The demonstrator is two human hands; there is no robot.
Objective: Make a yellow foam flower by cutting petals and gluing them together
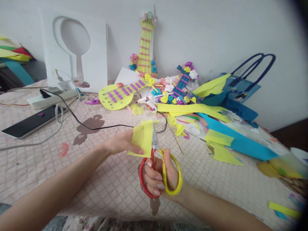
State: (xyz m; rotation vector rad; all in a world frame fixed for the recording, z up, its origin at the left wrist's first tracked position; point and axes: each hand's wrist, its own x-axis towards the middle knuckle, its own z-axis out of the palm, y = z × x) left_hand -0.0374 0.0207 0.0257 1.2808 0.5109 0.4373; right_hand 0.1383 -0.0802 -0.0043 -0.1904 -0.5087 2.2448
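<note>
My left hand (125, 142) pinches a small folded piece of yellow crepe paper (143, 136), its fingers partly hidden behind the sheet. In my right hand (156, 178) is a pair of scissors (179, 183) with one red and one yellow handle loop, my fingers through both. The blades lie against the right edge of the paper, partly covered by it, and point away from me. Behind the paper lies a yellow toy guitar (115, 96) with purple stripes and strings.
A white glue gun (148, 103) lies among paper flowers, its black cord crossing the table. Blue crepe paper (235, 138) and yellow scraps spread rightward near a blue bag (243, 88). A phone (33, 120) and power strip (53, 98) are left; a wooden stick (175, 138) lies beyond the scissors.
</note>
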